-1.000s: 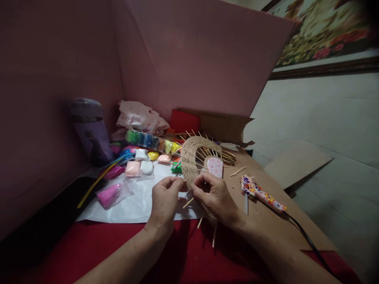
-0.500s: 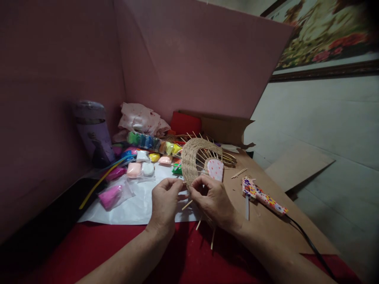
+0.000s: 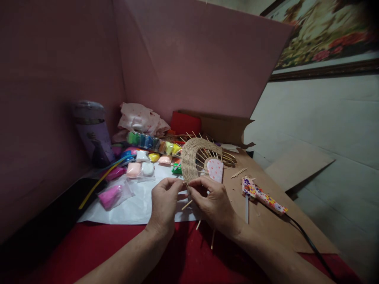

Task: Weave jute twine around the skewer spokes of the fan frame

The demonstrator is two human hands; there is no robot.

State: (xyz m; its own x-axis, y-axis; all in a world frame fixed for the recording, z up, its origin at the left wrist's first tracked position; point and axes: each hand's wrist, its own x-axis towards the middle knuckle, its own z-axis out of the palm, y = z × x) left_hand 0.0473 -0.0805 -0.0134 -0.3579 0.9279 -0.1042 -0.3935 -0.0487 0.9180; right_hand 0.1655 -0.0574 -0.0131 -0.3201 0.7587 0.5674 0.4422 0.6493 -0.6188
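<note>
A round piece of tan twine woven over thin wooden sticks (image 3: 191, 159) stands tilted in front of me, with stick ends poking out all around. At its centre is a pink pad with red dots (image 3: 214, 169). At the lower left edge of the weave, my left hand (image 3: 166, 201) pinches thumb and forefinger around what looks like a stick's end. My right hand (image 3: 214, 203) is closed too, its thumb and forefinger pinching the weave's edge right beside the left fingertips. The right hand covers the lower part of the piece.
Bags of coloured clay (image 3: 134, 170) lie on a white sheet (image 3: 133, 205) to the left, near a purple tumbler (image 3: 96, 136). A flower-patterned glue gun (image 3: 263, 196) with a black cord and a few loose sticks (image 3: 239, 172) rest on cardboard (image 3: 275, 232) at the right.
My right thumb and forefinger have shifted slightly left, closer to the left fingertips. The left hand and the woven piece are almost unmoved.
</note>
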